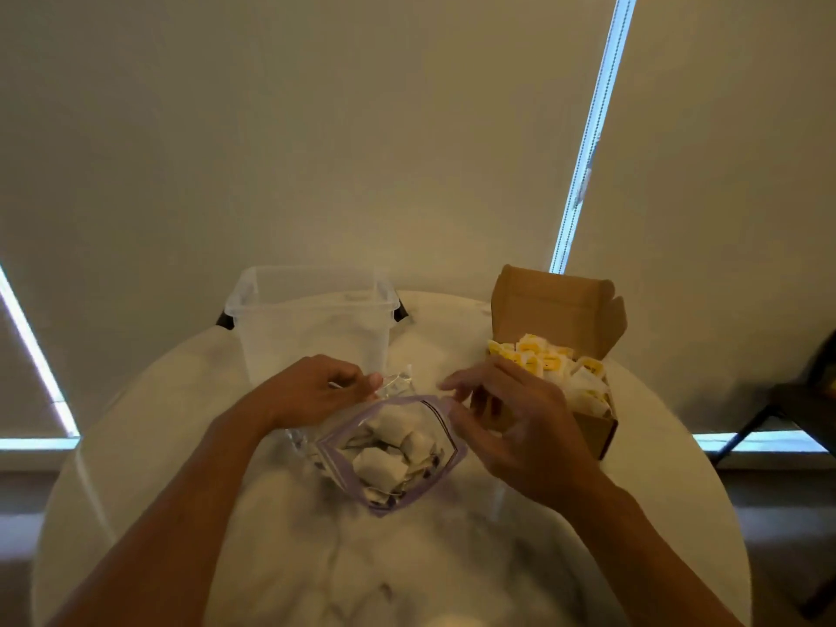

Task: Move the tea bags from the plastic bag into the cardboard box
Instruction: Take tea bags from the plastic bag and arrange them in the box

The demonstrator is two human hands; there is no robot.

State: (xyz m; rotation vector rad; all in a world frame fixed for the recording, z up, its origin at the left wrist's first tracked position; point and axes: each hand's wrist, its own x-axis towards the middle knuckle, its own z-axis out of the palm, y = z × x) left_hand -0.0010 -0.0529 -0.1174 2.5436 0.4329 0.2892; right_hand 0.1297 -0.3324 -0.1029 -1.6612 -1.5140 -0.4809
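Head view: pale roller blinds (316, 129) fill the back of the room, with bright daylight showing along their edges.
Table: a round white marble-patterned table (181, 445) carries everything listed below.
Tub: a clear, lidless plastic tub (312, 328) stands upright at the far side, left of centre.
Box: a brown cardboard box (597, 432) sits at the far right, well apart from the tub, with its lid flap standing up behind.
Bag: a clear plastic bag (407, 495) with a purple zip strip lies mid-table, nearer than the tub and box, its mouth gaping upward.
Left hand: the left hand (312, 391) pinches the far-left edge of the bag's mouth between thumb and curled fingers, just in front of the tub.
Right hand: the right hand (511, 423) hovers between bag and box and hides the box's near-left corner. Its fingers are loosely spread and slightly bent, with nothing seen in them. I cannot tell whether the tips touch the bag's rim.
Box contents: yellow-and-white tea bags (556, 368) are heaped to the brim.
Bag contents: white tea bags (384, 463) are piled loosely inside.
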